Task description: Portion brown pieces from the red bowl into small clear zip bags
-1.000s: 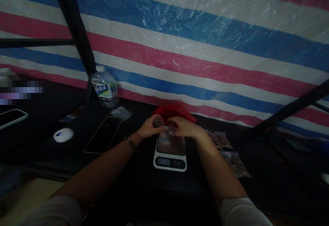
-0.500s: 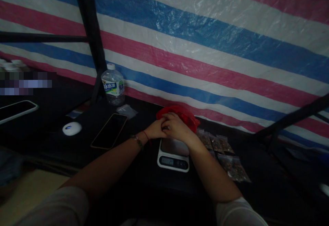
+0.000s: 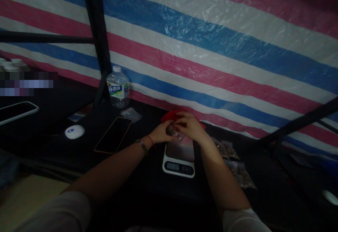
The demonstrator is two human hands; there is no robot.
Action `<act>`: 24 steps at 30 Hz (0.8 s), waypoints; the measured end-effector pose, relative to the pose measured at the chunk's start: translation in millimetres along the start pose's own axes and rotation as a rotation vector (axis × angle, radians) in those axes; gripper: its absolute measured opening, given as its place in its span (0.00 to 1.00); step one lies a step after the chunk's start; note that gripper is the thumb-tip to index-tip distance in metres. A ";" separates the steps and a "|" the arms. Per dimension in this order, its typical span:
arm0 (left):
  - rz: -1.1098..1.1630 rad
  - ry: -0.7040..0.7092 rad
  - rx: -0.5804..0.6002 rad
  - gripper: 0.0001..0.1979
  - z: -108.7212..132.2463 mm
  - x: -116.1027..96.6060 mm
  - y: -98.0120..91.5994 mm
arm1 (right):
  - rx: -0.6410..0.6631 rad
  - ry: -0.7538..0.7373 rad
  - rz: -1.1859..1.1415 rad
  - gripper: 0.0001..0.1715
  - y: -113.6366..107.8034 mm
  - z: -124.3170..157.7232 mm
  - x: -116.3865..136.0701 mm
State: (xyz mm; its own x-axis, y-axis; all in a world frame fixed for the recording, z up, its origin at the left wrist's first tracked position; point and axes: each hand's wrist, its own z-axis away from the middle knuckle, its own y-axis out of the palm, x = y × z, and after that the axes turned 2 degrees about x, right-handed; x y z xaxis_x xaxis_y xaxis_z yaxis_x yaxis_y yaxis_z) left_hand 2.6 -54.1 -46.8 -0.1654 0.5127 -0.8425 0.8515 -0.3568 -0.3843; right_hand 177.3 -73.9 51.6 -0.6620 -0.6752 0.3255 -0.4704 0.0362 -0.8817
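Above the far end of a white digital kitchen scale (image 3: 179, 168), my two hands are close together. My left hand (image 3: 161, 132) is closed round a small clear plastic bag (image 3: 173, 130) with something dark in it. My right hand (image 3: 189, 125) pinches at the same bag from the other side, its fingers near the top. Just behind the hands lies a red plastic bag (image 3: 169, 116), partly hidden by them. Right of my right forearm, several small filled zip bags (image 3: 241, 174) lie flat, their contents brown and grainy.
A phone (image 3: 113, 135) and a round white device (image 3: 74, 132) lie to the left. Behind them stand a large clear bottle (image 3: 118, 89) and flat clear bags (image 3: 131, 114). A black metal post (image 3: 97, 31) rises before a striped plastic sheet (image 3: 211, 49). Another phone (image 3: 18, 112) lies far left.
My right hand has shifted slightly right and away from the left, so the small bag between them now shows. More of the scale's plate is visible. The view has tilted a little.
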 end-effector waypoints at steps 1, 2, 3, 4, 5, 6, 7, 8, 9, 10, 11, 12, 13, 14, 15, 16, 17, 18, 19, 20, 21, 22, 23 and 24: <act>0.008 0.001 -0.017 0.36 0.2 -2.0 -0.5 | -0.030 0.024 -0.017 0.07 -2.5 2.4 -2.7; 0.016 -0.001 -0.033 0.36 0.4 -3.8 -0.9 | -0.047 0.042 -0.025 0.06 -3.7 4.3 -4.7; 0.018 -0.003 -0.047 0.36 0.6 -5.2 -1.4 | -0.050 0.051 -0.026 0.06 -3.5 5.5 -5.8; 0.016 -0.003 -0.057 0.35 0.8 -6.2 -1.8 | -0.040 0.050 -0.020 0.05 -2.2 5.9 -6.1; 0.011 -0.003 -0.065 0.34 0.9 -6.8 -2.3 | -0.025 0.043 -0.013 0.05 -0.3 5.5 -5.6; 0.003 -0.004 -0.075 0.34 1.1 -6.8 -2.7 | -0.007 0.034 -0.008 0.06 1.9 4.3 -4.7; -0.008 -0.007 -0.088 0.34 1.2 -6.5 -3.1 | 0.009 0.025 -0.011 0.06 3.9 2.6 -3.3; -0.020 -0.010 -0.104 0.34 1.3 -5.9 -3.4 | 0.019 0.019 -0.023 0.07 5.7 0.6 -1.8; -0.029 -0.013 -0.123 0.34 1.4 -5.0 -3.7 | 0.023 0.021 -0.042 0.09 7.2 -1.5 -0.3; -0.033 -0.013 -0.146 0.34 1.4 -4.1 -3.8 | 0.028 0.027 -0.066 0.10 8.3 -3.3 1.1; -0.036 -0.011 -0.168 0.34 1.4 -3.3 -3.7 | 0.038 0.031 -0.090 0.11 9.4 -4.9 2.4; -0.042 -0.008 -0.187 0.34 1.5 -2.8 -3.4 | 0.054 0.031 -0.107 0.10 10.4 -6.0 3.4; -0.051 -0.010 -0.202 0.34 1.6 -2.6 -2.8 | 0.076 0.029 -0.118 0.09 11.4 -6.8 4.0; -0.062 -0.017 -0.211 0.34 1.8 -2.8 -2.0 | 0.099 0.024 -0.124 0.07 12.3 -7.2 4.4; -0.072 -0.026 -0.214 0.36 2.0 -3.4 -1.1 | 0.121 0.014 -0.126 0.05 12.6 -7.1 4.3; -0.075 -0.029 -0.215 0.38 2.4 -4.2 0.0 | 0.132 0.000 -0.127 0.05 12.2 -6.7 4.0; -0.066 -0.025 -0.216 0.41 2.7 -5.2 0.9 | 0.127 -0.014 -0.128 0.06 10.6 -5.7 3.5; -0.039 -0.012 -0.217 0.44 2.9 -6.3 1.6 | 0.101 -0.026 -0.127 0.07 7.7 -4.2 2.8; 0.006 0.010 -0.214 0.47 2.8 -7.4 2.0 | 0.055 -0.036 -0.126 0.08 3.5 -2.0 2.2; 0.068 0.034 -0.207 0.48 2.4 -8.8 1.9 | -0.009 -0.042 -0.121 0.08 -1.8 0.7 1.6; 0.144 0.056 -0.196 0.48 1.5 -10.5 1.3 | -0.083 -0.045 -0.113 0.08 -7.8 4.1 1.2; 0.224 0.074 -0.181 0.47 0.2 -12.9 0.3 | -0.148 -0.048 -0.105 0.09 -14.2 7.8 1.0; 0.298 0.090 -0.158 0.45 -1.6 -16.0 -1.1 | -0.187 -0.057 -0.097 0.09 -20.3 11.8 1.0; 0.362 0.101 -0.129 0.42 -4.0 -20.1 -2.8 | -0.197 -0.075 -0.091 0.09 -25.9 15.8 1.1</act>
State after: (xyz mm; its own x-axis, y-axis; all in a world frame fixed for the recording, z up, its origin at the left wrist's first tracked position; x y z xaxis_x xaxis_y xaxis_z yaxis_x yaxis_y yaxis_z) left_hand 5.6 -60.3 -27.3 0.2011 0.4480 -0.8711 0.9022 -0.4311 -0.0134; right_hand 198.0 -87.2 69.4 -0.5700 -0.7346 0.3680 -0.6362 0.1112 -0.7635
